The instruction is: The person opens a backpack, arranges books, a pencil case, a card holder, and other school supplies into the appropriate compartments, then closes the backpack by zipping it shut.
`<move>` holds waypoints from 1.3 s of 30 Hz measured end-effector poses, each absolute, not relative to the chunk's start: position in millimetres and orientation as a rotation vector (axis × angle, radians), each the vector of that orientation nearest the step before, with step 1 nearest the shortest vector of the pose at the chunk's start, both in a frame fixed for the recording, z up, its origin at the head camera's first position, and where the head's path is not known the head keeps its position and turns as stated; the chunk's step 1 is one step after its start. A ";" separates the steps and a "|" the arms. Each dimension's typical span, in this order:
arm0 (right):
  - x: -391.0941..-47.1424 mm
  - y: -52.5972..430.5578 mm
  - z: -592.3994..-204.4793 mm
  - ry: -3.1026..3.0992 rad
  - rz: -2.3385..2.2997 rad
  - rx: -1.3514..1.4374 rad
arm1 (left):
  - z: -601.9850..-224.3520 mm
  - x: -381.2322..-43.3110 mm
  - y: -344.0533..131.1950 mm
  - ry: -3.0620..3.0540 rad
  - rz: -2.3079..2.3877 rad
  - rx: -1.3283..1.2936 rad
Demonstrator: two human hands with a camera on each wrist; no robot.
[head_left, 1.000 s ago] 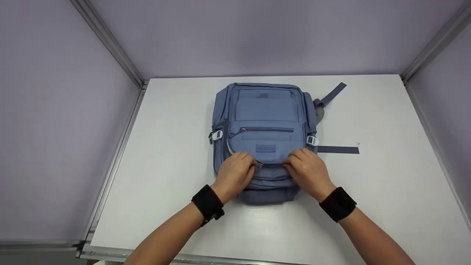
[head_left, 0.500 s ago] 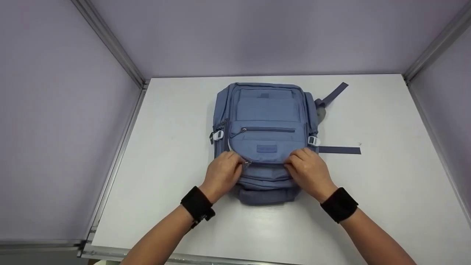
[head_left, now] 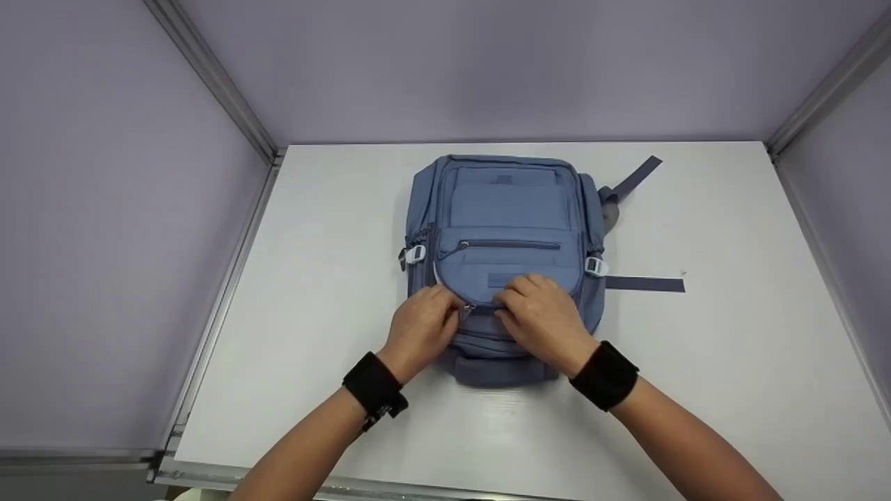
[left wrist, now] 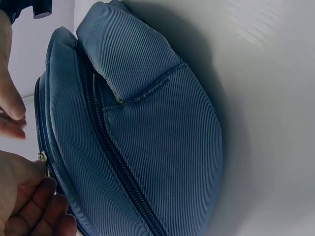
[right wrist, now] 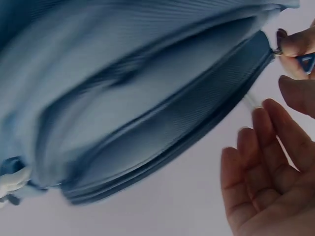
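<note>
A blue backpack (head_left: 511,209) lies on its back on the white table, with a curved zipper across its lower front. My left hand (head_left: 426,319) pinches the metal zipper pull (head_left: 469,307) at the left part of that zipper. The same zipper pull (left wrist: 42,157) shows between thumb and curled fingers in the left wrist view, and a blue tab (right wrist: 306,62) hangs from it in the right wrist view. My right hand (head_left: 543,316) is close beside the zipper edge, to the right of the pull. Its fingers look loosely extended, with nothing between them, in the right wrist view.
A loose dark strap (head_left: 644,284) extends right from the backpack, and another strap (head_left: 637,177) angles up behind it. White buckles (head_left: 596,266) sit at both sides. The white table (head_left: 327,278) is bounded by pale panels (head_left: 515,69) at the back and sides.
My left hand has moved left along the zipper with the pull, then stayed there. The right hand has let go of the zipper's right part and moved left towards the pull.
</note>
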State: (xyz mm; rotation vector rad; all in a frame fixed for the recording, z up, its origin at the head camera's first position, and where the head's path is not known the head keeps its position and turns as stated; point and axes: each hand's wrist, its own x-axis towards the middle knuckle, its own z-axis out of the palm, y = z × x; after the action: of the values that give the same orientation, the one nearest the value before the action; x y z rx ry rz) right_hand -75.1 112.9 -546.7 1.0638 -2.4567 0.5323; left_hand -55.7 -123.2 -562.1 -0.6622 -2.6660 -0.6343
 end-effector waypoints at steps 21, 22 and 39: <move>-79.8 82.0 -557.8 -2.479 0.392 1.002 | -562.2 -56.5 -125.9 -2.658 -0.636 -0.637; -79.8 81.8 -557.9 -2.483 0.386 0.999 | -562.1 -56.8 -127.0 -2.657 -0.638 -0.634; -81.1 84.3 -560.1 -2.430 0.450 1.024 | -559.4 -68.8 -152.5 -2.682 -0.676 -0.463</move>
State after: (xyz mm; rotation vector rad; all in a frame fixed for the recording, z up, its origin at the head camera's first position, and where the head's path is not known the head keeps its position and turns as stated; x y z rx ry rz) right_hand -81.1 84.3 -560.1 1.0244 -2.4302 0.4504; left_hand -68.8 -152.5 -559.4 -0.4630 -2.6824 -0.6761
